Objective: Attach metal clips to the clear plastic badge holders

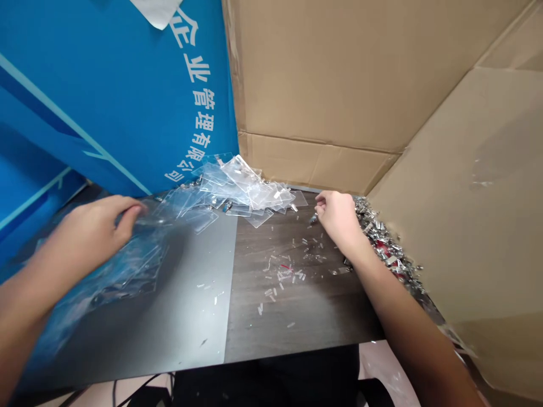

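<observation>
Altogether, two hands are seen over one dark table (pixel 258 336), whose middle is taken as the dial's centre. Toward ten o'clock, the left hand (pixel 95 226) is held palm down, its forearm brought in from eight o'clock; its thumb and forefinger are brought close at the tips, but blur hides whether anything is pinched. At two o'clock, the right hand (pixel 337 217) is held with its fingers curled in toward the thumb, its forearm slanted up from four o'clock. One small metal clip (pixel 313 219) is seen right by those fingertips; whether it is gripped cannot be told.

Two groups of clear plastic can be counted: a pile of clear sleeves (pixel 248 189) at twelve o'clock, a dozen or more overlapped, and a blurred spread of clear plastic (pixel 127 265) at nine, partly covered by the left hand. At three o'clock, one long heap of metal clips (pixel 382 237) is banked, too many to be counted. Closer in on that side, two dozen or more clear slivers (pixel 282 276) are strewn, with one red strip (pixel 287 267) among them. The table is bounded by two cardboard panels (pixel 322 73), at one and three o'clock, and by one blue banner (pixel 114 85) at eleven, on which eight white characters are printed.
</observation>
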Demonstrator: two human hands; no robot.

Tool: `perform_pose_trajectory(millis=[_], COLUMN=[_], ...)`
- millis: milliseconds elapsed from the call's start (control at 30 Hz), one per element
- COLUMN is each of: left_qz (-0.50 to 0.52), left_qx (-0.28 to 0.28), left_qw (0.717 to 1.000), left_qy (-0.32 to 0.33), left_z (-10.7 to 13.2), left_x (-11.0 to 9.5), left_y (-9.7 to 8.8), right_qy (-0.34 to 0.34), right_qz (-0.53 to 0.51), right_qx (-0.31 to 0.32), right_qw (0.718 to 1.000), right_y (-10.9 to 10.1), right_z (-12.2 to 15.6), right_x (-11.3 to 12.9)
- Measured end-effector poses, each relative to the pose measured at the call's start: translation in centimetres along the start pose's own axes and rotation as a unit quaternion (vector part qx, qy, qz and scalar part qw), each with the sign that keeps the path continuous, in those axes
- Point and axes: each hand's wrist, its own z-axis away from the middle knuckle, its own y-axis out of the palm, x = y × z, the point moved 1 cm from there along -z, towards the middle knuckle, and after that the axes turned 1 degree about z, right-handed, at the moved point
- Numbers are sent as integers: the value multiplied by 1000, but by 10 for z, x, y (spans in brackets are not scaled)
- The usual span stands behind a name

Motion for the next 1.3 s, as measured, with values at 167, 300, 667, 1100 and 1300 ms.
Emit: perform_pose_trajectory(millis=[167, 300, 667, 1100, 1300], left_qz=[250, 542, 836, 820, 828], left_qx=[-13, 115, 164, 156, 177], left_qw=[968, 831, 523, 547, 528], left_qy=[26, 54, 14, 60, 66], left_z=[2, -1, 16, 29, 30], left_x=[-71, -120, -151, -153, -155], left_y=[-1, 33, 107, 113, 113], right_qy=[-77, -145, -68, -59, -121], right_qz=[-95, -216, -555, -480, -439], right_qx=[-41, -30, 225, 253, 157], right_qw=[992, 965, 798, 838, 876], right_y=[5, 10, 51, 51, 42], right_z=[10, 23, 65, 84, 86], right_x=[17, 32, 65, 75, 77])
